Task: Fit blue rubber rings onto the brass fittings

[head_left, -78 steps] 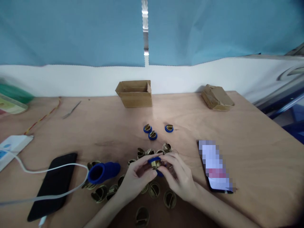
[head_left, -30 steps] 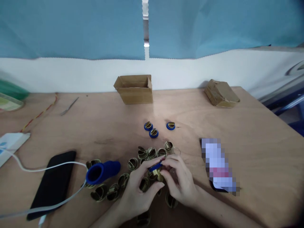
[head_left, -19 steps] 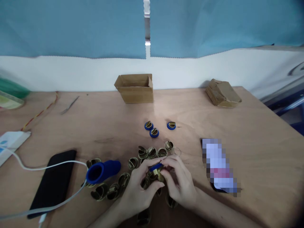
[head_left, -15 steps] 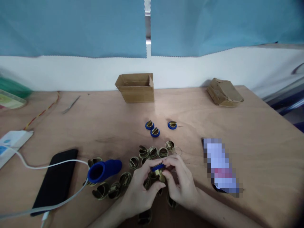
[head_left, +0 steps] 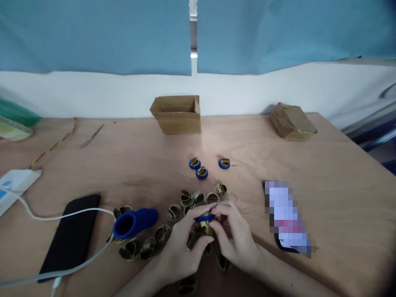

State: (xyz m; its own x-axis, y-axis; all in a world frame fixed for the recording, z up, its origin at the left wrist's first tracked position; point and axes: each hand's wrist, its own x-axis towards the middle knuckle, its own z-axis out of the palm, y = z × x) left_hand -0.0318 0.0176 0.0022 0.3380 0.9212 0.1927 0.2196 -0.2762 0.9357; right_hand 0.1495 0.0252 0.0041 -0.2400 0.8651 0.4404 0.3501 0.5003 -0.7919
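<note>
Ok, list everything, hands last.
Held cap: one, brass-blue, centre
Rimmed caps: three, brass-blue, beyond it
Plain caps: over twelve, brass, around it
Tube: one, blue, centre left
Wire ring: one, silvery, centre
Boxes: two, brown, back
Phones: two, black, either side
Power strip: one, white, left
Cable: one or two, white, left
Cord: one, red-yellow, back left
Tool: one, grey, back left
Containers: perhaps two, green-yellow, left edge
Frame: one, blue, right edge
Cloths: two, blue, top
Shiny strip: one, silvery, top
Wall: one, white, behind
Table: one, brown, beneath
Left hand: one, bare, centre
Right hand: one, bare, centre
</note>
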